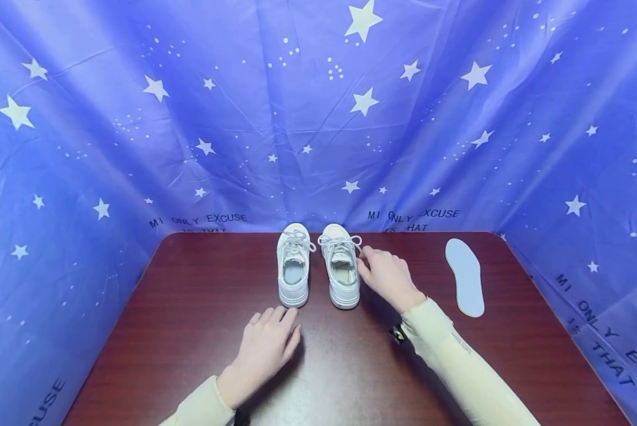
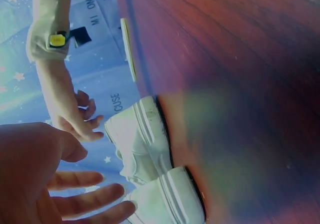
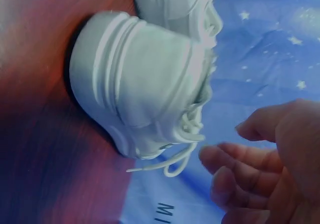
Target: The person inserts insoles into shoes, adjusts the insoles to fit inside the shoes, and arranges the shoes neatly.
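Two white lace-up shoes stand side by side near the table's back edge, toes away from me. The left shoe point(image 1: 294, 293) shows a pale bluish insole lining inside; the right shoe point(image 1: 344, 296) has a beige interior. Both have tied laces point(image 1: 341, 241). My right hand point(image 1: 390, 275) hovers at the outer side of the right shoe, fingers loosely bent, with a gap to the lace loops in the right wrist view. Behind the left shoe's heel is my left hand point(image 1: 265, 343), its fingers relaxed and holding nothing. A loose white insole point(image 1: 465, 278) lies flat at the right.
Dark reddish-brown wood forms the table point(image 1: 190, 296). A blue curtain point(image 1: 318, 118) with white stars rises behind it and along both sides. A dark band with a small device point(image 1: 397, 335) sits at the right sleeve's cuff.
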The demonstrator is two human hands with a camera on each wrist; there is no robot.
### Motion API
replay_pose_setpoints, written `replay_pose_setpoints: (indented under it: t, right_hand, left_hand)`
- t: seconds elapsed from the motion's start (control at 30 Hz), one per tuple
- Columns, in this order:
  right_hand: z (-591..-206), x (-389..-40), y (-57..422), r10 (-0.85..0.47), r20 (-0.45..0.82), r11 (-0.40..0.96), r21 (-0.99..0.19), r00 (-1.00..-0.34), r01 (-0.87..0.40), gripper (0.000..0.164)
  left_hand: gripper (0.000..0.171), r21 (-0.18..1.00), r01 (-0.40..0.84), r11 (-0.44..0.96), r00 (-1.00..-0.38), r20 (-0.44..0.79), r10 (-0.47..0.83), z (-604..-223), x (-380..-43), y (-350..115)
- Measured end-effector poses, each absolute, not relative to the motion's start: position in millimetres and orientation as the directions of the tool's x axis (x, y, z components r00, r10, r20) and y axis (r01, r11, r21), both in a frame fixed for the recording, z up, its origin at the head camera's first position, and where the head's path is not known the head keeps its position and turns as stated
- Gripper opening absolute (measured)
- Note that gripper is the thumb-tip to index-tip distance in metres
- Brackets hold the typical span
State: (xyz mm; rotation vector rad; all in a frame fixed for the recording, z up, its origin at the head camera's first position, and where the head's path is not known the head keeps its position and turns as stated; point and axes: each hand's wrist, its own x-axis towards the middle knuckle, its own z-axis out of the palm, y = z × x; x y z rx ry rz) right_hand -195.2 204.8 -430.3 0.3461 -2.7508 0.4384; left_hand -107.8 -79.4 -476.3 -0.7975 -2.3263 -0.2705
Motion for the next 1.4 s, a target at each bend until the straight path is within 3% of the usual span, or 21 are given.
replay_pose_setpoints:
  t: [0.37, 0.73, 1.07, 1.4]
  right_hand:
    - [-440, -234, 197, -0.154, 0.192, 0.925, -0.317, -0.969, -0.21, 0.016]
    - [-447, -251, 198, -0.143, 0.155, 0.894, -0.403, -0.977, -0.195, 0.008]
    - [-461, -227, 207, -0.147, 0.175, 0.842, -0.495, -0.974, -0.216, 0.009]
    - [-464, -183, 220, -0.228, 0.288, 0.792, -0.5, -0.93, -0.349, 0.009]
  left_hand:
    - [0.026, -0.01, 0.565, 0.825, -0.635, 0.633, 0.443, -481, -109, -84]
    - [0.026, -0.014, 0.578, 0.816, -0.621, 0.641, 0.451, -478, -113, -84]
    - [0.023, -0.024, 0.578, 0.816, -0.628, 0.625, 0.463, -482, -111, -86]
    - [0.019, -0.026, 0.59, 0.807, -0.628, 0.614, 0.479, -484, -116, -81]
